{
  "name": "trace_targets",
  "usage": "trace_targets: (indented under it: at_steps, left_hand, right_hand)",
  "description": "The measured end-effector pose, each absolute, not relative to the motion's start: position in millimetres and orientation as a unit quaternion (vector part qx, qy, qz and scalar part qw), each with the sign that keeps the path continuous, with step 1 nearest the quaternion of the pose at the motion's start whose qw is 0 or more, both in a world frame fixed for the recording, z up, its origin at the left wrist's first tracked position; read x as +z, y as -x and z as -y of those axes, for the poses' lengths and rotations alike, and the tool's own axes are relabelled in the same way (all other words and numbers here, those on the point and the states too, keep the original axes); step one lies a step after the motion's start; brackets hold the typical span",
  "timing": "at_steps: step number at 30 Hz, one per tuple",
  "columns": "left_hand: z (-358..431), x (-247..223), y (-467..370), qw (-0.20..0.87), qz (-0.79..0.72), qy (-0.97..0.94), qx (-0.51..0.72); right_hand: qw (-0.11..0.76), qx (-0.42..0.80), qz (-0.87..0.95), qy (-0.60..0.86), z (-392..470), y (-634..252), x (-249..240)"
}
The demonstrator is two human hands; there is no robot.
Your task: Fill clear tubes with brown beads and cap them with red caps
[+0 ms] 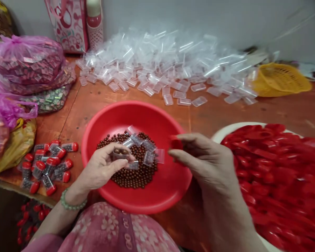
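My left hand [101, 166] is over the left side of a red basin [170, 182], closed round a clear container [121, 154] with brown beads visible at its open top. My right hand [207, 157], above the basin's right rim, pinches a red cap [175, 142] between thumb and fingers, apart from the container. In the basin lie many small brown beads [136, 178], with several empty clear containers [148, 158] on top of them.
Capped containers [52, 164] lie left of the basin. Red caps [283, 175] fill a white basin [223, 131] on the right. Behind are a heap of clear containers [160, 63] and a yellow basket [280, 82]. Tied bags [28, 63] stand at the back left.
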State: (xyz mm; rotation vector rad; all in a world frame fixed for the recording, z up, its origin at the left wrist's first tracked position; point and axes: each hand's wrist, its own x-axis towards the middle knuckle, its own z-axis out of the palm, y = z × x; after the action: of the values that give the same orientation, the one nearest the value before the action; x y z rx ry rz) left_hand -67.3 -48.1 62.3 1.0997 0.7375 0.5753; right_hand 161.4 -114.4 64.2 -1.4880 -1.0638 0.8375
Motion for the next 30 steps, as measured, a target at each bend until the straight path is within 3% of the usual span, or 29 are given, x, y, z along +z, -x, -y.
trace_targets:
  at_steps: [3, 7, 12, 20, 30]
  left_hand:
    - [50, 65, 73, 0.699, -0.353, -0.555, 0.282]
    - [52, 63, 77, 0.629, -0.375, -0.621, 0.28]
    - [57, 60, 71, 0.695, -0.341, -0.575, 0.265]
    - [66, 51, 60, 0.764, -0.32, -0.502, 0.249]
    - [63, 46, 66, 0.779, -0.33, -0.47, 0.252]
  right_hand:
    - [0.549, 0.384, 0.449, 0.592, 96, -154, 66]
    - [0.627, 0.375, 0.361, 0.579, 88, -162, 68]
    - [0.585, 0.388, 0.367, 0.611, 93, -150, 50]
    - [0.482, 0.417, 0.533, 0.557, 105, -106, 46]
    - [0.553, 0.42, 0.444, 0.566, 107, -92, 44]
